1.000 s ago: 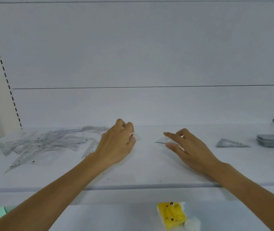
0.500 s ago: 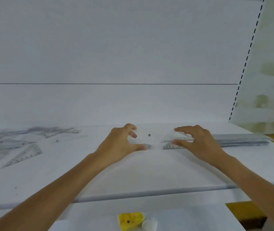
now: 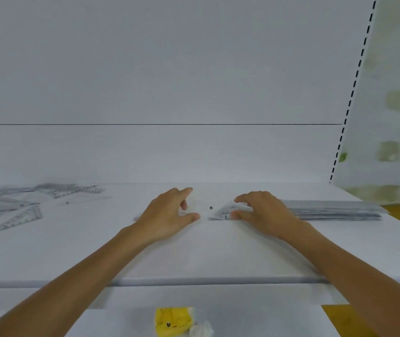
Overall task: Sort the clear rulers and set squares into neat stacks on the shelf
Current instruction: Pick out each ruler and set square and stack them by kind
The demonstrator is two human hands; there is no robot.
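Note:
A clear set square (image 3: 214, 211) with a small dark hole lies low over the white shelf (image 3: 194, 251), in the middle of the head view. My left hand (image 3: 169, 212) pinches its left end between thumb and forefinger. My right hand (image 3: 263, 210) pinches its right corner, where printed scale marks show. Whether it lies flat on the shelf or on other clear pieces I cannot tell. A neat stack of clear rulers (image 3: 335, 210) lies just right of my right hand. A loose pile of rulers and set squares (image 3: 12, 203) sits at the far left.
One set square (image 3: 16, 220) lies apart at the pile's near edge. The shelf's front edge (image 3: 194, 280) runs across below my forearms. On a lower level sit a yellow toy-like item (image 3: 173, 322) and a crumpled white piece (image 3: 200, 330). A slotted upright (image 3: 354, 88) bounds the shelf at right.
The view has swung right, away from the loose pile. Both hands took the clear set square by its ends and now hold it beside the ruler stack, slightly lower than half a second ago.

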